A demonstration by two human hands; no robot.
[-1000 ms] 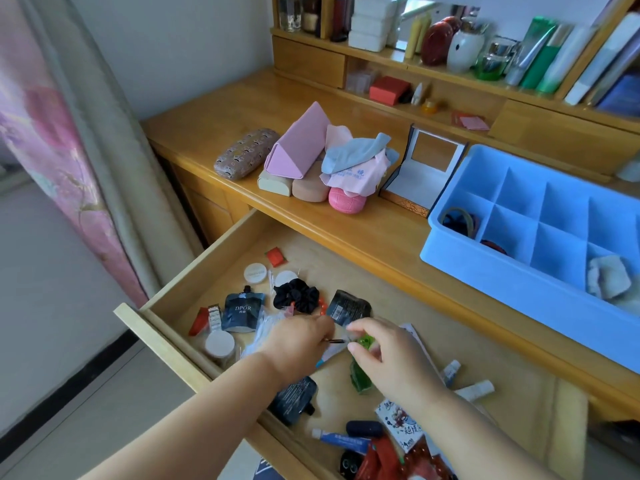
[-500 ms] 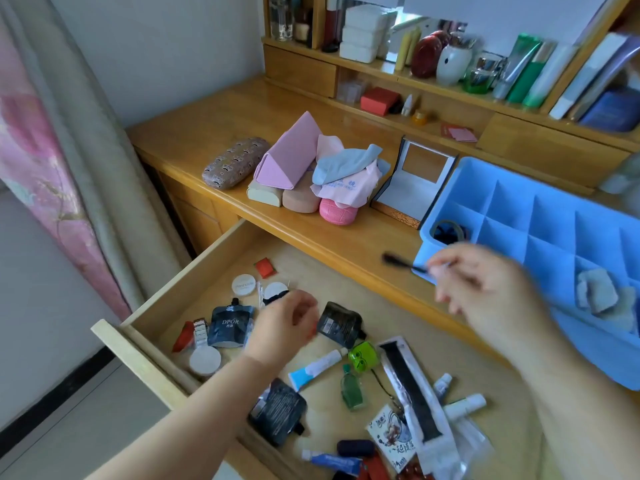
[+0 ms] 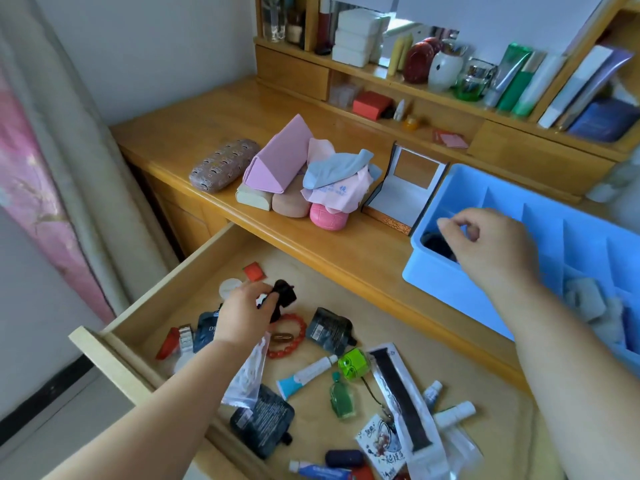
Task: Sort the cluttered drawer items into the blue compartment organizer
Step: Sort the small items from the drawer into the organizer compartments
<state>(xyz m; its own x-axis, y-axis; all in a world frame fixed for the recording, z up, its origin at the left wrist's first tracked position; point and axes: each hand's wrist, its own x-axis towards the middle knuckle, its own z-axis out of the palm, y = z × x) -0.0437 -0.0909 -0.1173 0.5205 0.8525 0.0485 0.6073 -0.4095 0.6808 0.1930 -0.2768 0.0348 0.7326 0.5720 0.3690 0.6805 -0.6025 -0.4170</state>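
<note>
Down at the drawer's back, left hand (image 3: 247,308) pinches a black scrunchie (image 3: 284,295), soft, light, grabbable anywhere; right hand (image 3: 485,244) loosely curled, empty, over the blue organizer (image 3: 446,289)

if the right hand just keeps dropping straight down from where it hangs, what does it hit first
Most likely the dark items lying in the near-left compartment of the blue organizer. The right hand hangs over that corner with fingers pointing down, though depth is hard to judge from this one view.

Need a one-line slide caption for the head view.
Left hand grips a black scrunchie in the open drawer; right hand hovers over the blue organizer.
</note>
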